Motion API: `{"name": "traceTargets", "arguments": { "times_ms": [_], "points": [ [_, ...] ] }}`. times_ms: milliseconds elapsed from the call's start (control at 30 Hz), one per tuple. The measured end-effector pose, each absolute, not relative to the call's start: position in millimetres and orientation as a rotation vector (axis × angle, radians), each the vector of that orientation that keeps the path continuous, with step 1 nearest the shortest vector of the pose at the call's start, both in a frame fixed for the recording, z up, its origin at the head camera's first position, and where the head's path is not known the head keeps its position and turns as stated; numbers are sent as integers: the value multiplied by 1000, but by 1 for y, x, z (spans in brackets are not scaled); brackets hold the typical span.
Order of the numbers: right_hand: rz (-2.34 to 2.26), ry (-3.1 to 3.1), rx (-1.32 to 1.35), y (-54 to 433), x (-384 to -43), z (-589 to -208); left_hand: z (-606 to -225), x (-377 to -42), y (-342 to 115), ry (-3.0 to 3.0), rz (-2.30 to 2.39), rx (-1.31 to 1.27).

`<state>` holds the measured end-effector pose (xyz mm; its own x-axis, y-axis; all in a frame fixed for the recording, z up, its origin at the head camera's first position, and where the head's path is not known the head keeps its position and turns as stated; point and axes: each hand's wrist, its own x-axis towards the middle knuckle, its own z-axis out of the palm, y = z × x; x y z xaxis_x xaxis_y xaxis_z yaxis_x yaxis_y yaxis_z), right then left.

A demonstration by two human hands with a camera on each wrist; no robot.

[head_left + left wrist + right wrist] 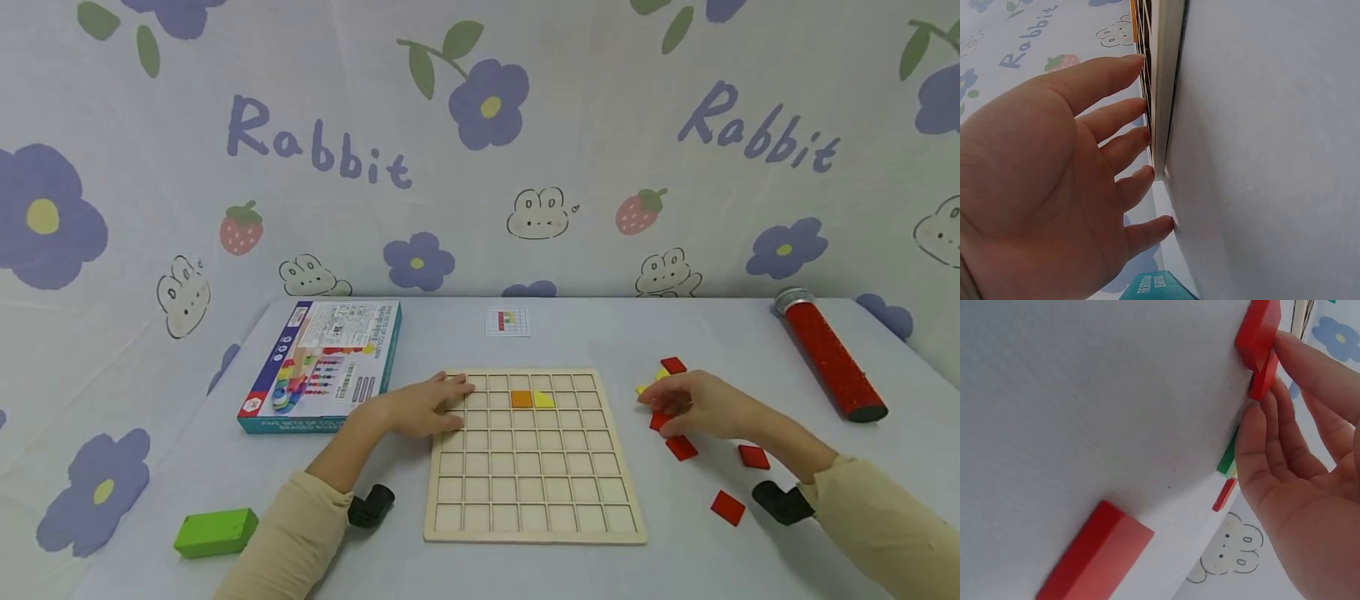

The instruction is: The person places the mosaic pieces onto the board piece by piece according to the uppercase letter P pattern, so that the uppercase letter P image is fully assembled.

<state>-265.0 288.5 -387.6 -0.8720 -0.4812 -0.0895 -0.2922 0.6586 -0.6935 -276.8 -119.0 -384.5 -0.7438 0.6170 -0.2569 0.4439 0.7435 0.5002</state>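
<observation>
So the left hand is resting on the left edge of the grid board, fingers spreading apart. Over to the board's right, the right hand is curving its fingers around a red tile, with a gap showing between thumb and fingertips; honestly can't tell if it's actually pinching it. More red tiles are lying scattered right of the board, and a green piece is showing near that hand in the right wrist view. On the board, an orange tile and a yellow piece are sitting side by side, second row from the far edge. A little pattern card is lying just beyond the board, a boxed set is sitting to its left, and a red microphone is lying well off to its right.
</observation>
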Motion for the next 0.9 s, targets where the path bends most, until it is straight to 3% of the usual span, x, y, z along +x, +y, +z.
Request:
{"name": "traceTargets", "arguments": {
  "times_ms": [467,900],
  "points": [
    [-870,2763,-491,290,-266,-383,-386,-278,-119,2534,575,822],
    [-1079,2640,-210,287,-273,-382,-386,-279,-120,2545,572,840]
  ]
}}
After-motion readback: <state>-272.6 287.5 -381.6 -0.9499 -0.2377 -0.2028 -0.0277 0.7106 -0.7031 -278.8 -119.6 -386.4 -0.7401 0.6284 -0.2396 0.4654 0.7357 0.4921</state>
